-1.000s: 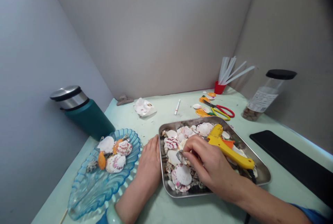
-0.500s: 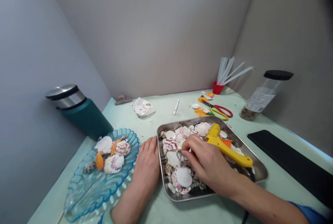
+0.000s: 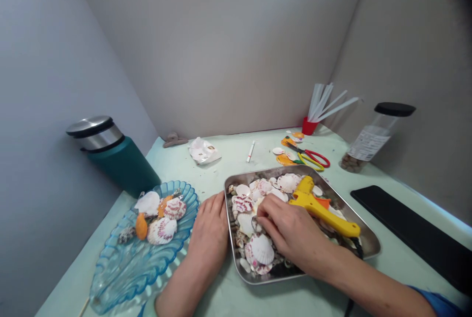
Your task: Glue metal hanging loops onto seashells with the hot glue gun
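My right hand is down among the seashells in a metal tray. Its thumb and forefinger are pinched on what looks like a small shell, mostly hidden by the fingertips. A yellow glue gun with an orange trigger lies across the shells, just beyond that hand. My left hand rests flat on the table, its fingertips against the tray's left side, holding nothing. To its left is a blue scalloped glass dish with several white, purple-striped and orange shells grouped at its far end.
A teal bottle stands behind the dish. Past the tray are a white packet, a marker, scissors by orange shells, and a red cup of glue sticks. On the right are a jar and a black slab.
The view has shifted very slightly. My right hand's fingertips have moved a little within the shells, still pinched; my left hand stays by the tray.
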Action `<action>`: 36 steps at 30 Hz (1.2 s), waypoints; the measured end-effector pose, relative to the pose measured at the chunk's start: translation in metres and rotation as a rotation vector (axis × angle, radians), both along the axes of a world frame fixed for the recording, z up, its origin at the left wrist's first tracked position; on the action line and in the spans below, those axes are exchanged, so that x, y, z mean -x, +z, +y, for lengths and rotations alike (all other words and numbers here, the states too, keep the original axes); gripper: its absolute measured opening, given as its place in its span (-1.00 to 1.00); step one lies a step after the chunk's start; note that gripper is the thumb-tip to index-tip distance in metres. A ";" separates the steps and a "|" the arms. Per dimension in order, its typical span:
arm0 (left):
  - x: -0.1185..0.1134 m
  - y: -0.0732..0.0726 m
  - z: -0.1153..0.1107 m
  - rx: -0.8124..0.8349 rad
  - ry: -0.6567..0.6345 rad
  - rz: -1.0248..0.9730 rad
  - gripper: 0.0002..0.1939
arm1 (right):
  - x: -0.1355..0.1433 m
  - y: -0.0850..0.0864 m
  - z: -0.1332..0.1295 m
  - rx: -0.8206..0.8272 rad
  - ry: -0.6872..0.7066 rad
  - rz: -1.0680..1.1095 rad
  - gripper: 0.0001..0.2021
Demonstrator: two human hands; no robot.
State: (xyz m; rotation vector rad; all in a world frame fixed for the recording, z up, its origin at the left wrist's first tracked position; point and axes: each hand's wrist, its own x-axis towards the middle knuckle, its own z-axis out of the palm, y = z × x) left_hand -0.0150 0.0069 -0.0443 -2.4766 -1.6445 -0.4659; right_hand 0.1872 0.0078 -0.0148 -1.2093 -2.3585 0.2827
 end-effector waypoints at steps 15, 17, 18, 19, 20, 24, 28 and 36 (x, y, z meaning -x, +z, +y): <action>-0.010 0.027 -0.011 0.390 0.176 -0.374 -0.36 | 0.002 0.005 -0.001 -0.007 -0.027 0.037 -0.87; -0.003 0.030 -0.008 0.381 0.188 -0.334 -0.36 | 0.004 0.010 -0.003 -0.008 -0.023 0.041 -0.86; 0.002 0.031 -0.007 0.376 0.208 -0.312 -0.36 | 0.005 0.011 -0.003 -0.007 -0.020 0.042 -0.86; 0.006 0.033 -0.006 0.369 0.232 -0.283 -0.36 | 0.006 0.013 -0.004 -0.006 -0.017 0.044 -0.86; 0.010 0.035 -0.006 0.361 0.259 -0.251 -0.35 | 0.007 0.013 -0.004 -0.004 -0.013 0.045 -0.86; 0.016 0.043 -0.012 0.302 0.326 -0.085 -0.43 | 0.010 0.011 -0.004 0.001 0.008 0.065 -0.86; 0.003 0.056 -0.022 0.059 0.267 -0.075 -0.57 | 0.011 0.007 -0.003 -0.001 0.025 0.109 -0.86; -0.025 0.046 -0.006 0.704 -0.088 -0.889 -0.64 | 0.007 0.004 -0.002 -0.031 0.006 0.254 -0.86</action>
